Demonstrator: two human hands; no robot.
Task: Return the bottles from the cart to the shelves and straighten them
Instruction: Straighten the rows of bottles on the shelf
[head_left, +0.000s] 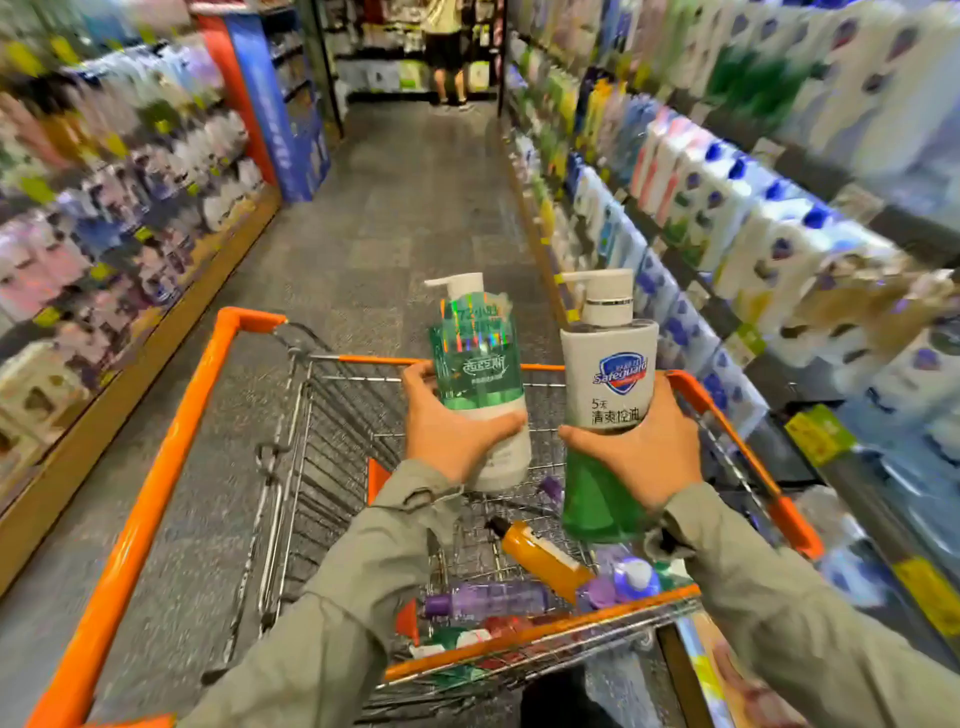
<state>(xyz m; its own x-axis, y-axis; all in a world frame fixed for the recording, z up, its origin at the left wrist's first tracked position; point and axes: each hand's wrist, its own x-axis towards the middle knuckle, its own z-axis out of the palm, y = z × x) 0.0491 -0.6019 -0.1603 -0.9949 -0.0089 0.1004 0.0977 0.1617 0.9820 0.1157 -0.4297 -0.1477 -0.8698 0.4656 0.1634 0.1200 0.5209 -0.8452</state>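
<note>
Head view looks down a shop aisle, with the stocked shelves (727, 218) on the person's right blurred by motion and just beside the orange-rimmed wire cart (156, 467) that fills the lower frame. Above the cart's basket two pump bottles are held upright and slightly apart. The left hand (452, 431) wraps its thumb and fingers round the lower half of the green bottle (480, 358). The right hand (644, 452) grips the waist of the white Safeguard bottle (608, 374), where the white sleeve meets the green base. Both grips are closed firmly round the bodies, with no slack showing. These look like full, rigid plastic bottles, probably fairly heavy and weighted low. The glossy film is likely a little slippery, so a hold round the body seems sounder than one on the pump head, which looks like the weak and awkward part. Each will probably stand steadily if set down flat on its base, and a light twist would turn the label to the front. Lower in the basket lie smaller items still to go: an orange bottle (540, 556) on its side, a purple bottle (488, 597) lying flat, and a purple-capped bottle (628, 577) near the rear rim.
</note>
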